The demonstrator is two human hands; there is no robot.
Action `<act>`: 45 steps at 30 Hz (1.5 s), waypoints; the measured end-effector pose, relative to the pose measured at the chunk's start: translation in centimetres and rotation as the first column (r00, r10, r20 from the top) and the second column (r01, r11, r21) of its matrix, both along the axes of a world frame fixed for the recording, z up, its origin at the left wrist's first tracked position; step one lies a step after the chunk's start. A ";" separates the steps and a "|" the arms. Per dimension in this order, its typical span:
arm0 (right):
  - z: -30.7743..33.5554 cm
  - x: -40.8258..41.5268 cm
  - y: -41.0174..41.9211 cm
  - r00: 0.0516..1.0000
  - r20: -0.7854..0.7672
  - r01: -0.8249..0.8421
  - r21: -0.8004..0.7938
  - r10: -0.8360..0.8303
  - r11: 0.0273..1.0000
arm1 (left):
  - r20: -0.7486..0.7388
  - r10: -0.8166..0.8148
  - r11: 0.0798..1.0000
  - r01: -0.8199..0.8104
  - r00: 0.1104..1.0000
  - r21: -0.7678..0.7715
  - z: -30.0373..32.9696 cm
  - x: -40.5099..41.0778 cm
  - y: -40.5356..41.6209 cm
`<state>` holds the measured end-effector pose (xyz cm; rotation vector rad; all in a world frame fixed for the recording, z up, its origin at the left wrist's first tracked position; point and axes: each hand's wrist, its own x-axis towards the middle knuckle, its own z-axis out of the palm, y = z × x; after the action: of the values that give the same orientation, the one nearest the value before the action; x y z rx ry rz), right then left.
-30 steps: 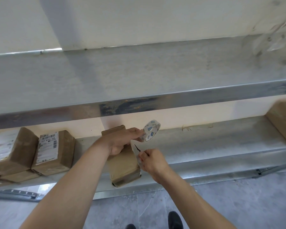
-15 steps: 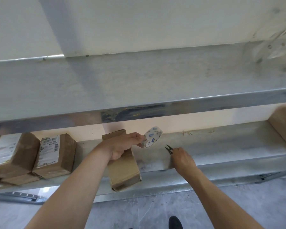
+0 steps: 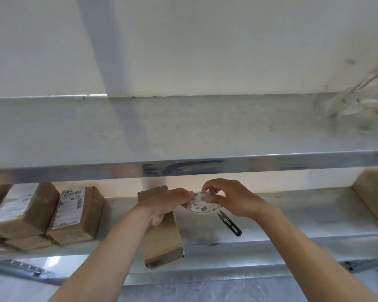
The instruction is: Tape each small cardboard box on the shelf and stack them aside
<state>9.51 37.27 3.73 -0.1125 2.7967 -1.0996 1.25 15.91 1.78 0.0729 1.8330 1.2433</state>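
Two-tier metal shelf [image 3: 271, 243]; lower tier holds everything. Stack of labelled boxes [image 3: 74, 214] far left, another box [image 3: 375, 199] at right edge. Centre box [image 3: 162, 240] lies long axis front-to-back, end overhanging the shelf lip, directly under left hand [image 3: 162, 205], so left is nearer. Both hands pinch tape roll [image 3: 202, 203], held just right of that box; right hand [image 3: 229, 198] fingers curled on its top edge, likely finding the tape end. Black snips [image 3: 229, 223] lie loose on the shelf, below right wrist.
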 end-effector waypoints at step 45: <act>-6.8 -1.2 -10.2 0.901 0.310 0.363 -0.152 -0.304 0.919 | -0.245 0.685 0.720 -0.690 0.686 0.080 -6.8 6.2 -9.8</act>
<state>8.29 27.04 -3.06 0.4891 2.4948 -1.3552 7.45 6.12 -5.02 -0.5507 2.1924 1.7976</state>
